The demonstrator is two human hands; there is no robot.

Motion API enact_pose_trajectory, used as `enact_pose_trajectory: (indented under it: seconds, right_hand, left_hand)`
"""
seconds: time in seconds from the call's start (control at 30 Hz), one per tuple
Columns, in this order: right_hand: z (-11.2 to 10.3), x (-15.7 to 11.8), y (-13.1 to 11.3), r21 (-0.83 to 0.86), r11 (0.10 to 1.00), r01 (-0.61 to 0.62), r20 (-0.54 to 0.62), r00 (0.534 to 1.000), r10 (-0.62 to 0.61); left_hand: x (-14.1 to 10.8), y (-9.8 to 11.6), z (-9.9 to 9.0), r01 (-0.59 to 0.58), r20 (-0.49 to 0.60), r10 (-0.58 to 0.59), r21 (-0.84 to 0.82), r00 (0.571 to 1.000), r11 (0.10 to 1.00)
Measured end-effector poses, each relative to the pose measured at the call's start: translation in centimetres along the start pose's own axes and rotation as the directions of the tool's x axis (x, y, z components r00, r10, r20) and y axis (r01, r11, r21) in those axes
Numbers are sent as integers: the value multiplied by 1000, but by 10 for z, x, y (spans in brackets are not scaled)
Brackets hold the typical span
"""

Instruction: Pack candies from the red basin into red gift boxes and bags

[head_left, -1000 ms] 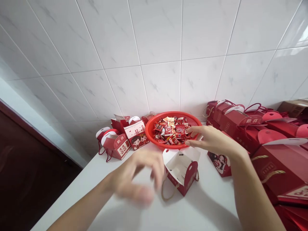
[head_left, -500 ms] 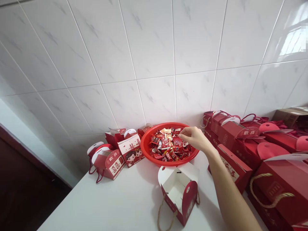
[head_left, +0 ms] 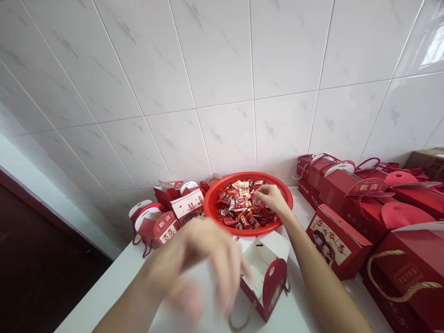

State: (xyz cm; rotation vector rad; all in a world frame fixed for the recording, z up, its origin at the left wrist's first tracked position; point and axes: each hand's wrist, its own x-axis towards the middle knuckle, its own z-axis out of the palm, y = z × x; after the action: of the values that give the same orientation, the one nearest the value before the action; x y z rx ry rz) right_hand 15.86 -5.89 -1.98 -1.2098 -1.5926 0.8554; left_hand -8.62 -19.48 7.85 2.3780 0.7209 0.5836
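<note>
My right hand [head_left: 272, 196] reaches into a red plastic basket [head_left: 286, 192] heaped with wrapped candies [head_left: 241, 202]. Its thumb and fingers pinch together on a red-wrapped candy at the right of the heap; the candy is partly hidden by the fingers. Nearer to me, my left hand [head_left: 208, 256] is in the air, blurred by motion. Its thumb and fingers are apart, and I see nothing in them. Just right of it, an open red gift box [head_left: 274, 289] with a white inside and a rope handle stands on the table, partly covered by the left fingers.
Several red gift boxes [head_left: 338, 185] line the right side, with a rope-handled one [head_left: 409, 268] close by. A box with a printed couple [head_left: 335, 243] leans among them. More small boxes [head_left: 163, 226] stand left of the basket on the white table [head_left: 104, 296]. Behind is a tiled wall [head_left: 225, 134].
My left hand has come into view from below, in front of the open box. My right hand stays at the candies, its fingers slightly lower in the basket. The view has shifted slightly.
</note>
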Motion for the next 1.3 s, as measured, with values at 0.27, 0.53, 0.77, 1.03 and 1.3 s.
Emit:
enact_pose_trajectory:
  seconds: [0.27,0.53,0.77,1.03,1.3]
  right_hand:
    - [3,1,12,28,999,38,69,997,-40]
    - [2,3,13,24,999,33,93,995,-35]
    - [5,1,16,-1,998,57,76,995,-57]
    - [4,1,13,-11,998,55,97,994,-54]
    - [3,-2,10,-3,997,79,167,983,-77]
  left_hand:
    - [104,-98,11,429,253,-730,670,636,606]
    - [111,-121,33,451,236,-770,695,592,560]
    - [107,-129,33,416,310,-688,612,657,673]
    - [108,-131,32,469,407,-683,511,606,721]
    - [110,-139,36,441,453,-647,483,613,756]
